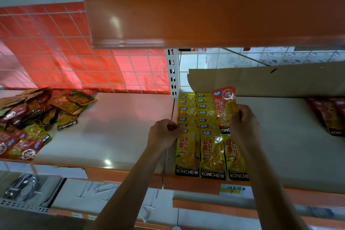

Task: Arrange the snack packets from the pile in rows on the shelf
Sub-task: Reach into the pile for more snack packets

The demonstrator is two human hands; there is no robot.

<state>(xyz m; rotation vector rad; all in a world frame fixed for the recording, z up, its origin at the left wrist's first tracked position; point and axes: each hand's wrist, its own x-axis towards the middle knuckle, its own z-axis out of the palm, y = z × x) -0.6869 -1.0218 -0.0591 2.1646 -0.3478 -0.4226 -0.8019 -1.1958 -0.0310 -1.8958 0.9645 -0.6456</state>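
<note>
Red packet (225,106) in right hand's (244,121) pinch; left hand (164,133) against yellow row (186,152).

A shop: retail shelf (119,136) with price tag (232,189) and wire-grid backing (74,61).

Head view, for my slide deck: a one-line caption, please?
Right hand holds red packet over yellow packet rows on shelf; left hand at their edge; pile at left.

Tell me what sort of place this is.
Probably a shop: tiered shelf with orange edge strips, a yellow label on its front, and branded snack packets in rows.
</note>
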